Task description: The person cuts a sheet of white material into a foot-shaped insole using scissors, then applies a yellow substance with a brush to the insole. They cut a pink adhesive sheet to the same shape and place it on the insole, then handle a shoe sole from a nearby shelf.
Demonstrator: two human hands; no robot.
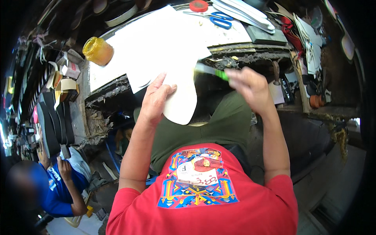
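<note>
My left hand [154,100] grips a white, insole-shaped piece [182,102], with the thumb on top and the index finger stretched along it. The rounded end of the piece hangs past the bench edge toward my lap. To its right, my right hand [250,86] is closed around a green-handled brush [209,70]. Motion blurs the brush, and its yellowish tip meets the right edge of the white piece. A jar [98,51] smeared with yellow glue stands at the far left of the bench.
White sheets [152,35] cover the bench. Blue-handled scissors [221,19], a red round item [198,5] and stacked white pieces [246,13] lie at the back. Black soles [49,121] hang at the left. A person in blue [64,184] sits lower left.
</note>
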